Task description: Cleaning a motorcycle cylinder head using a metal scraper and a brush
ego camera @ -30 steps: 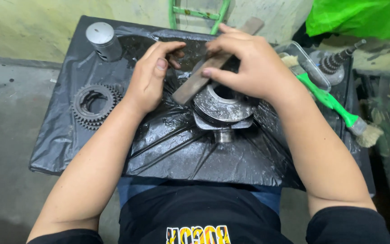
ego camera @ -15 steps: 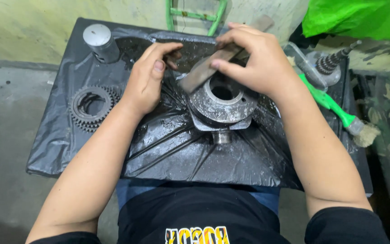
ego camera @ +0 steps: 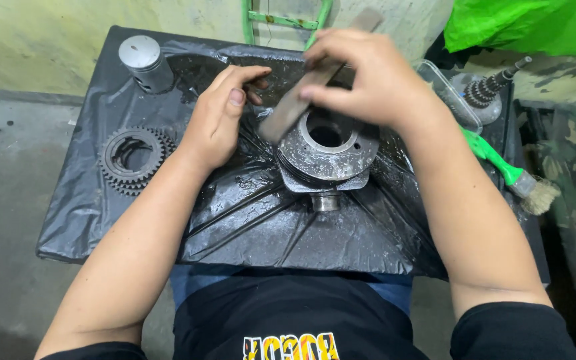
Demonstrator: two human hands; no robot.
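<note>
A round grey metal engine part (ego camera: 328, 155) with a central bore stands on a black plastic sheet (ego camera: 248, 220) in front of me. My right hand (ego camera: 375, 83) grips a flat metal bar (ego camera: 301, 100) that lies slanted across the part's top face, its far end sticking out past my fingers. My left hand (ego camera: 218, 117) rests on the sheet just left of the part, fingers bent, touching the part's far left side; whether it holds anything is hidden.
A stack of gears (ego camera: 135, 159) lies at the left of the sheet. A silver piston (ego camera: 145, 63) stands at the far left corner. At the right are a green-handled brush (ego camera: 508, 173), a clear tray (ego camera: 451, 93) and a splined shaft (ego camera: 495, 87).
My right hand has pushed the bar away from me across the part's top, uncovering the bore. My left hand has barely moved.
</note>
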